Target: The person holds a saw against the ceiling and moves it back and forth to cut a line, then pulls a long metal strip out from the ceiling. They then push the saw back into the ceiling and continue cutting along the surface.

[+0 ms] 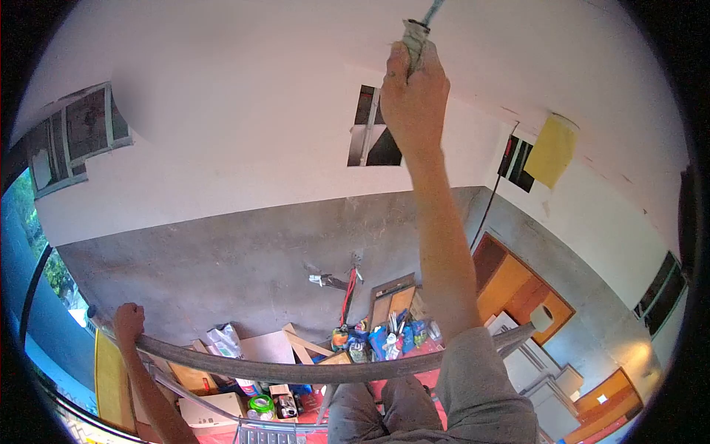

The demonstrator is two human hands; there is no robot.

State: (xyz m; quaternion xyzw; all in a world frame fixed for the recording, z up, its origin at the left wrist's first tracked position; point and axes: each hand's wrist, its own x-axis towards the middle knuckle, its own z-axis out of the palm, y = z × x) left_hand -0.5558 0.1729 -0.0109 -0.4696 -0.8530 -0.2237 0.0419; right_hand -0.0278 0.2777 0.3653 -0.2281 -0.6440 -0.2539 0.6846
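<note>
Raised high at the top of the head view, my right hand [416, 89] is closed around the pale, wrapped-looking handle of a tool [416, 35]. A thin bluish shaft runs up from it toward the white ceiling and leaves the frame, so the tool's tip is hidden. At lower left, my left hand [129, 323] is closed at the left end of a long grey rail [296, 372]. This rail looks bent in the wide lens and crosses in front of my legs.
Below the rail lie boxes, boards, bottles and a green-lidded tub [261, 405]. Red and black cables [347, 300] stick out of the grey lower wall. A yellow sheet [553, 152] hangs upper right, beside a dark pole [484, 211]. Wooden panels [518, 288] lean at right.
</note>
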